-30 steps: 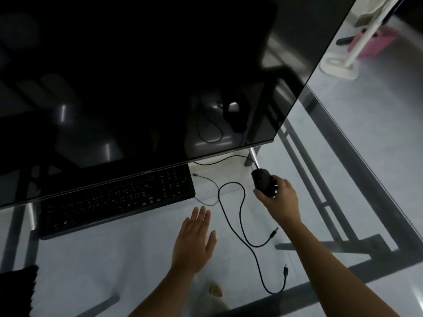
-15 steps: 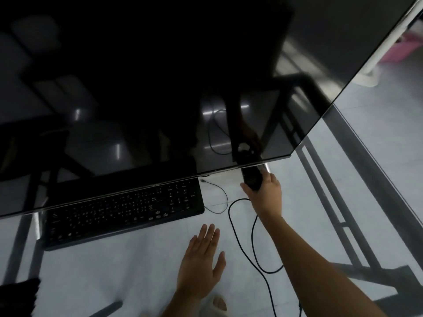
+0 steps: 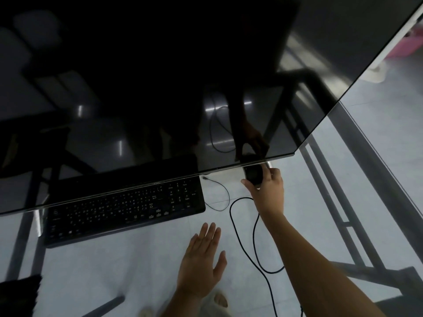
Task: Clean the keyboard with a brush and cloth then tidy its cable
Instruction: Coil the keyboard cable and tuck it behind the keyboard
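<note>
Right hand [image 3: 266, 193] is out at the far edge of the glass desk [image 3: 119, 266], fingers wrapped around a black mouse [image 3: 253, 174], pressing it in just under the lower lip of the big dark monitor [image 3: 160, 88]. Left hand [image 3: 202, 259] is open, fingers spread and flat, palm down above the glass in front of the keyboard, gripping nothing at all.

The keyboard [image 3: 123, 211] sits on the desk to the left of both hands, its back rows tucked beneath the monitor's bottom edge. A thin cable [image 3: 220, 197] loops loose off its right end, with a small plug lying free near the monitor. A thicker cable [image 3: 240, 236] snakes in big slack curves past the right wrist and down toward the near edge of the desk (that one looks like the mouse's, though I can't trace it all the way).

So where are we? No brush in view, no cloth in either hand; the dark fuzzy thing [image 3: 19, 294] at the lower left corner could be one, can't tell. My read: cleaning is not visibly under way, the mouse is being parked clear, and the cable tidying is all left to do.
</note>
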